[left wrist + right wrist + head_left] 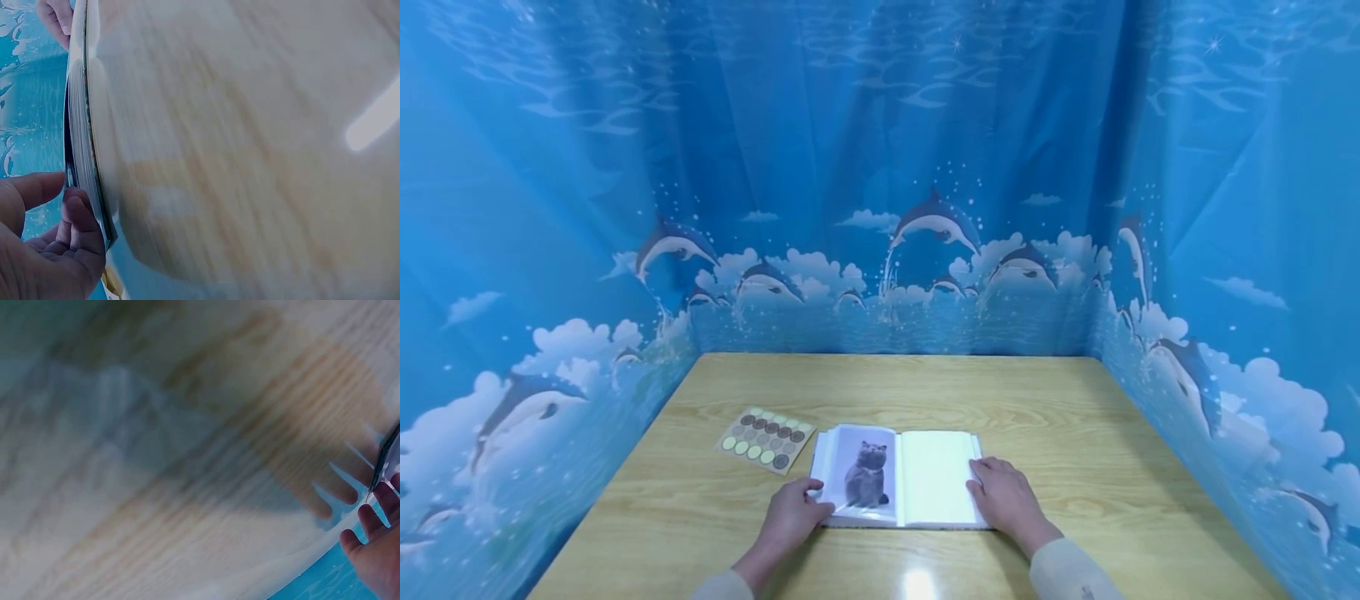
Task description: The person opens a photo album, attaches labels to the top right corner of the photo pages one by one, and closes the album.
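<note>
An open photo album (934, 477) lies on the wooden table (925, 383) near its front edge. Its left page carries a picture of a grey cat (867, 475); the right page is blank and pale. My left hand (793, 512) sits at the album's lower left corner, and in the left wrist view its fingers (81, 215) curl against the stacked page edges (81, 125) with the thumb just above them. My right hand (1003, 496) rests flat on the right page's outer edge, its straight fingertips (375, 515) touching the album corner (387, 456).
A sheet of round stickers (765, 437) in brown and green tones lies on the table just left of the album. A blue dolphin-print curtain (880, 208) encloses the table at the back and both sides.
</note>
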